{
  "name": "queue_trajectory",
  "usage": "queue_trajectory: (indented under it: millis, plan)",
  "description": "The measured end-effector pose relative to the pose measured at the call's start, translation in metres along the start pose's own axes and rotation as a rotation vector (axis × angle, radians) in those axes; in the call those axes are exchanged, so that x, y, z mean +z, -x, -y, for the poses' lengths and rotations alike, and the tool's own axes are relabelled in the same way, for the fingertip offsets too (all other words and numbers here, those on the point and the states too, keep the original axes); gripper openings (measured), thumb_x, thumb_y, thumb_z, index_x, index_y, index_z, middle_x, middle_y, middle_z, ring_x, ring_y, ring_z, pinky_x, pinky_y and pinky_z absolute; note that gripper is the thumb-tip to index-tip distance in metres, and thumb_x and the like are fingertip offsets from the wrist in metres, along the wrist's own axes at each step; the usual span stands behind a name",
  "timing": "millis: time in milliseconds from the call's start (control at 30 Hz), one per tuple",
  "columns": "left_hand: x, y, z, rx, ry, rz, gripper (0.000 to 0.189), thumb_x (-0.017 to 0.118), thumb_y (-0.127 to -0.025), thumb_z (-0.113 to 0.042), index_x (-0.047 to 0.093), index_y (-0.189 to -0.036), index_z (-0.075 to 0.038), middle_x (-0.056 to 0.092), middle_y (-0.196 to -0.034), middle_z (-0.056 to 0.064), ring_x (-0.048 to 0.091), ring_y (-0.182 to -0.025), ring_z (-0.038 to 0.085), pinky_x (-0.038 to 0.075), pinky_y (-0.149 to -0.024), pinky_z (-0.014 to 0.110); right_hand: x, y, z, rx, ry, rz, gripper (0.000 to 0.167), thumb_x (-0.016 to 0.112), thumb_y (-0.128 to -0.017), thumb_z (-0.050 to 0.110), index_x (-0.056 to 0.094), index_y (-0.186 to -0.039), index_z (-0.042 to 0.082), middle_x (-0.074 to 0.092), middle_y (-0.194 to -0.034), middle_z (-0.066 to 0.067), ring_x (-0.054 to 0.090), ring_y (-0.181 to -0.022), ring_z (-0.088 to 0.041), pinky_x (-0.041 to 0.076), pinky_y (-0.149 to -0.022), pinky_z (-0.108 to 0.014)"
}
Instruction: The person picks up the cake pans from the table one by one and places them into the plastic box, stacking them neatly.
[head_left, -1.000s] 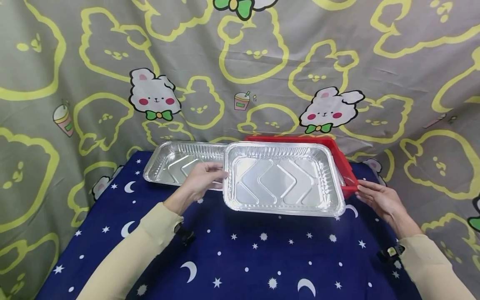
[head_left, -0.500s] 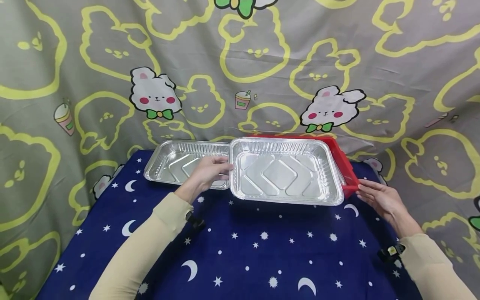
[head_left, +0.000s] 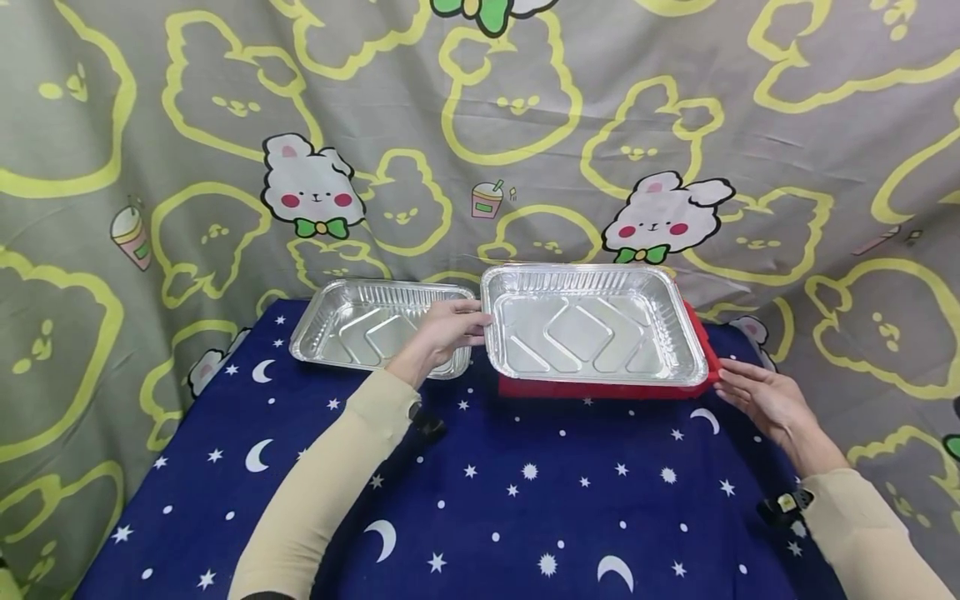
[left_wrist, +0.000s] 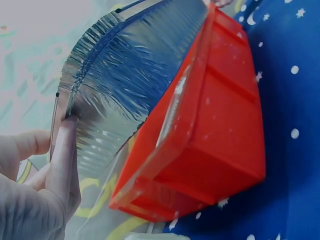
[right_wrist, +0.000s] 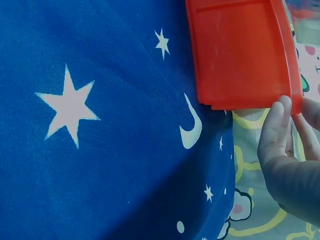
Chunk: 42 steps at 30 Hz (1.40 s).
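Note:
My left hand pinches the left rim of a rectangular foil tray. This tray is raised over a red plastic bin and hides most of it. The left wrist view shows the tray's ribbed underside tilted above the bin's mouth, with my fingers at its edge. Inside the bin, a silvery edge is partly visible. My right hand grips the bin's front right corner; the right wrist view shows my fingers on its rim.
A second foil tray lies on the table at the left, behind my left hand. A dark blue cloth with moons and stars covers the table. A patterned grey curtain hangs right behind the bin.
My left hand has moved the foil tray right, up and back, from in front of the red bin to over it. The right hand has stayed at the bin's corner.

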<state>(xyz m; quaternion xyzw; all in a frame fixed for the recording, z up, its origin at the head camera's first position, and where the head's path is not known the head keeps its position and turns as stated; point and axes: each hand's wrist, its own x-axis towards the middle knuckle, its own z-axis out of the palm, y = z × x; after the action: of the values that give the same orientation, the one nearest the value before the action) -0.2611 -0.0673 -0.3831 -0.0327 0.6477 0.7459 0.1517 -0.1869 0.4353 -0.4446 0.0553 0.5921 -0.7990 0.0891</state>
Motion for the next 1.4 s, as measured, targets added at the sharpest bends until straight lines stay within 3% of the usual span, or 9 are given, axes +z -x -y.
queue_trajectory:
  millis: [300,800,1167,1300,1400]
  plan:
    - [0.012,-0.016,-0.001,0.011,0.017,-0.014,0.047,0.066,-0.095,0.007,0.055,-0.141,0.013,0.068,-0.081,-0.001,0.068,-0.063,0.009,0.064,-0.062,0.018,-0.002,-0.001,0.000,-0.002,-0.042,0.043,0.041,0.052,-0.105,-0.010,0.083,-0.103,0.016,0.083,-0.097,0.000,0.080,-0.086,-0.014,0.068,-0.078,-0.025]
    - [0.009,-0.043,0.008,-0.018,0.039,-0.064,0.051,0.067,-0.095,0.007,0.052,-0.144,0.012,0.068,-0.087,0.005,0.068,-0.066,0.010,0.065,-0.064,0.019,-0.005,-0.001,0.001,0.013,-0.072,0.047,0.042,0.049,-0.106,-0.010,0.083,-0.105,0.014,0.083,-0.098,-0.003,0.081,-0.085,-0.016,0.069,-0.077,-0.026]
    - [0.018,-0.048,0.010,-0.020,0.057,-0.052,0.043,0.068,-0.095,0.007,0.058,-0.136,0.014,0.069,-0.079,0.003,0.069,-0.063,0.011,0.066,-0.061,0.020,-0.005,0.000,0.003,0.002,-0.060,0.056,0.040,0.050,-0.105,-0.010,0.083,-0.104,0.013,0.083,-0.098,-0.003,0.081,-0.086,-0.016,0.069,-0.078,-0.026]
    - [0.021,-0.048,0.011,-0.022,0.045,-0.056,0.042,0.069,-0.095,0.007,0.060,-0.135,0.013,0.076,-0.102,0.023,0.070,-0.064,0.012,0.067,-0.063,0.022,-0.003,0.000,0.001,0.011,-0.046,0.045,0.038,0.052,-0.105,-0.008,0.083,-0.104,0.014,0.083,-0.098,-0.002,0.081,-0.086,-0.016,0.069,-0.078,-0.026]
    - [0.025,-0.049,0.012,-0.014,0.040,-0.046,0.041,0.068,-0.096,0.007,0.060,-0.135,0.014,0.068,-0.127,0.037,0.070,-0.066,0.014,0.067,-0.063,0.022,-0.001,0.000,0.001,0.018,-0.036,0.031,0.038,0.053,-0.105,-0.008,0.083,-0.104,0.015,0.083,-0.098,-0.002,0.081,-0.085,-0.016,0.069,-0.078,-0.026]
